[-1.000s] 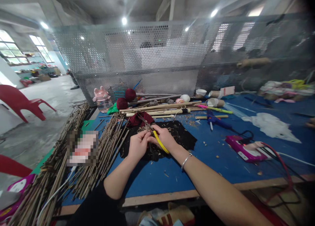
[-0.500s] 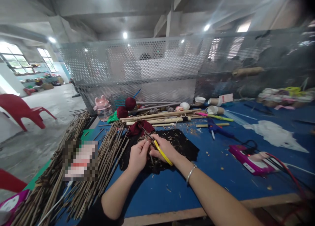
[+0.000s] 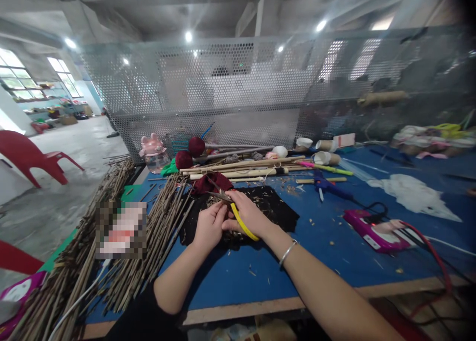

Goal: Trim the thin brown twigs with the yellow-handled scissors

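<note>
My right hand [image 3: 252, 215] is closed around yellow-handled scissors [image 3: 243, 224]. Their blades are spread and point forward-left, just beyond my fingertips. Close beside it, my left hand [image 3: 208, 227] pinches with thumb and forefinger; what lies between them is mostly hidden and too small to name. Both hands are over a crumpled black cloth [image 3: 277, 207] scattered with small wood-coloured scraps. A dark red knitted piece [image 3: 204, 182] lies at the cloth's far left edge, right behind the scissor blades.
Bundles of thin brown twigs [image 3: 156, 232] lie to the left, with a blurred-out pinkish item [image 3: 122, 232] on them. Rods and dark red balls [image 3: 183, 159] line the back before a perforated metal screen [image 3: 223, 108]. A blue glue gun [image 3: 330, 188] and a magenta power strip [image 3: 366, 229] sit right.
The scissor blades have parted; half a second ago they were closer together. A thin stick seen below my fingers is no longer visible. The whole view has shifted slightly.
</note>
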`<state>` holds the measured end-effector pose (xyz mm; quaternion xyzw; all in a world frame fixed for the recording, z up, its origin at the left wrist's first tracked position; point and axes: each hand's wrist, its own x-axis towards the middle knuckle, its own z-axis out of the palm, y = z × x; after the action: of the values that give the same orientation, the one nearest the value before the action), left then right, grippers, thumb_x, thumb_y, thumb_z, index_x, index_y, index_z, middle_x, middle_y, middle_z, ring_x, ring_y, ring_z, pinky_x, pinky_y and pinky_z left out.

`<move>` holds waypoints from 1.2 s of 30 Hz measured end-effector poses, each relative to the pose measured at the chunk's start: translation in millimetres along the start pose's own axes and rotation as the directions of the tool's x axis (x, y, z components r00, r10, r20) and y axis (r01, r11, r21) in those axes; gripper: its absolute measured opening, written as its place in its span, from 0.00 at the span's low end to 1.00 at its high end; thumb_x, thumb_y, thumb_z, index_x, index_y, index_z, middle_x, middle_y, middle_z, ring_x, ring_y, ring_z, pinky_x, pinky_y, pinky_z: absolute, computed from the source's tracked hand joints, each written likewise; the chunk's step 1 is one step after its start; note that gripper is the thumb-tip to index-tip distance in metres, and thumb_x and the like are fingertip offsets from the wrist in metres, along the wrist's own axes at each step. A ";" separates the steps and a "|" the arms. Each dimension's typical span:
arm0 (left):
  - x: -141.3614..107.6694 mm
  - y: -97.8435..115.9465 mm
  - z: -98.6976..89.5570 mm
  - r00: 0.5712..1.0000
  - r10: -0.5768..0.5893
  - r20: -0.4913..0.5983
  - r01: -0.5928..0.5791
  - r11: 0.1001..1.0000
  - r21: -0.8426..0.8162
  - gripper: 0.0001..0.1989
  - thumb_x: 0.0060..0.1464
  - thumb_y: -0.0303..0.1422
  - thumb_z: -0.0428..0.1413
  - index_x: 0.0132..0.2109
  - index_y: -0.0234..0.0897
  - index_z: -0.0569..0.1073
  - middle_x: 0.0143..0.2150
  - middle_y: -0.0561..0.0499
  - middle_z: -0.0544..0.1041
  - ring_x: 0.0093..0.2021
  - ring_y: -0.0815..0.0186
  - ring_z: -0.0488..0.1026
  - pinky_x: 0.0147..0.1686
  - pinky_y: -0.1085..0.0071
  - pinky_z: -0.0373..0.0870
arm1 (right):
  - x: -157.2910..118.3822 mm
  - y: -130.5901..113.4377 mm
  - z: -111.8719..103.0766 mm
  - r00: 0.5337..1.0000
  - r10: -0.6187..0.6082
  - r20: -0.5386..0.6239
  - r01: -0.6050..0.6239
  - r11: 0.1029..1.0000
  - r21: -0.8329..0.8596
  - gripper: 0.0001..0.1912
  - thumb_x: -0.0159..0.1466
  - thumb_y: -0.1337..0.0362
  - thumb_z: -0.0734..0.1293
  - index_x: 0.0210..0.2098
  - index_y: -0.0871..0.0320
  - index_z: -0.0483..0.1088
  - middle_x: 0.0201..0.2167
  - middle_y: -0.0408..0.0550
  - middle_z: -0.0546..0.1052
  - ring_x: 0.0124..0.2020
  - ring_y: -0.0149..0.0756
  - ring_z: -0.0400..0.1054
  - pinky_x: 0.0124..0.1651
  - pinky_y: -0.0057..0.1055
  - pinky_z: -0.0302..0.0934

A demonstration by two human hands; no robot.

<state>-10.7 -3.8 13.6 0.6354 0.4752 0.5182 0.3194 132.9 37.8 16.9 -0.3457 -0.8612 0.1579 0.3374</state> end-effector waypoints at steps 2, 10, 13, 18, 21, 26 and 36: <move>-0.7 -0.2 0.2 1.000 -0.012 -0.003 0.012 1.000 -0.006 0.14 0.57 0.36 0.47 0.38 0.33 0.74 0.29 0.50 0.76 0.28 0.68 0.71 0.33 0.74 0.66 | 0.3 -0.8 -0.4 1.000 0.022 0.004 -0.022 1.000 0.008 0.41 0.46 0.42 0.69 0.51 0.60 0.60 0.42 0.55 0.68 0.43 0.44 0.63 0.46 0.38 0.59; -1.7 -3.3 -1.0 0.998 -0.058 -0.002 0.058 0.998 0.037 0.17 0.57 0.40 0.46 0.26 0.34 0.68 0.21 0.54 0.69 0.19 0.73 0.64 0.20 0.78 0.59 | 2.1 -1.9 -4.1 0.994 0.102 0.024 -0.102 0.995 -0.013 0.29 0.49 0.44 0.69 0.43 0.57 0.65 0.32 0.47 0.72 0.32 0.36 0.66 0.35 0.28 0.58; -1.5 -2.5 -1.9 0.999 -0.048 0.000 0.048 0.998 0.040 0.17 0.57 0.40 0.45 0.26 0.34 0.67 0.20 0.54 0.68 0.19 0.73 0.63 0.21 0.78 0.60 | 1.8 -2.2 -3.9 0.994 0.105 0.008 -0.105 0.994 -0.020 0.29 0.49 0.44 0.69 0.43 0.56 0.66 0.31 0.46 0.72 0.28 0.34 0.65 0.31 0.26 0.56; -1.5 -0.8 -0.8 0.997 -0.081 -0.013 0.081 0.997 -0.002 0.16 0.56 0.40 0.46 0.32 0.33 0.71 0.21 0.54 0.67 0.19 0.73 0.64 0.19 0.78 0.61 | 0.6 -0.9 -3.1 0.988 0.151 0.010 -0.151 0.988 -0.013 0.30 0.49 0.44 0.68 0.45 0.56 0.67 0.26 0.44 0.72 0.24 0.31 0.63 0.26 0.24 0.52; -0.8 -1.8 0.7 0.991 -0.130 0.010 0.130 0.990 -0.053 0.17 0.56 0.42 0.46 0.37 0.33 0.72 0.20 0.54 0.68 0.17 0.72 0.64 0.17 0.77 0.61 | 0.3 1.5 -3.6 0.985 0.171 0.037 -0.172 0.985 0.027 0.28 0.51 0.45 0.68 0.44 0.57 0.67 0.24 0.44 0.72 0.22 0.30 0.62 0.26 0.23 0.53; 1.0 -3.8 1.1 0.986 -0.161 0.052 0.167 0.977 -0.132 0.19 0.57 0.43 0.45 0.42 0.33 0.71 0.17 0.55 0.67 0.15 0.72 0.63 0.15 0.78 0.59 | 0.5 5.4 -4.8 0.984 0.158 0.077 -0.166 0.981 0.106 0.24 0.55 0.47 0.66 0.43 0.57 0.68 0.24 0.44 0.73 0.22 0.29 0.63 0.27 0.23 0.54; 4.2 -13.1 2.5 0.981 -0.194 0.004 0.189 0.950 -0.249 0.19 0.53 0.42 0.51 0.48 0.35 0.67 0.19 0.57 0.68 0.15 0.75 0.62 0.15 0.80 0.57 | 1.5 2.1 -9.5 0.982 0.183 0.034 -0.184 0.982 0.029 0.28 0.52 0.49 0.68 0.48 0.57 0.63 0.34 0.47 0.73 0.31 0.34 0.65 0.33 0.27 0.56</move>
<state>-11.9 4.9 2.7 0.5361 0.4693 0.5464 0.4403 139.7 40.7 23.4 -0.4159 -0.8282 0.2075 0.3132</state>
